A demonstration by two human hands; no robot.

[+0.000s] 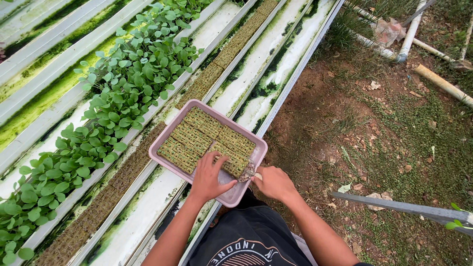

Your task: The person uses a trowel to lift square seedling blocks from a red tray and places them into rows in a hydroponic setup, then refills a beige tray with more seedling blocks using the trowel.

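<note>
While I look down from the head camera, the pink tray (167, 132) rests across the white growing channels (148, 212), its long axis running from lower left to upper right, with the near corner closest to me. Brown-green sponge cube sheets (199, 138) fill most of it. My left hand (209, 177) lies flat inside the tray's near end, its grip spread open, fingertips pressing the nearest sheet rather than pinching it. My right hand (274, 183) sits just outside the near right rim, grip curled loosely around a small torn piece of sponge (248, 172) at the tray's corner. The sheets lie up and away from both hands; the left is nearer them. Leafy green seedlings (123, 88) crowd the channel to the left.
</note>
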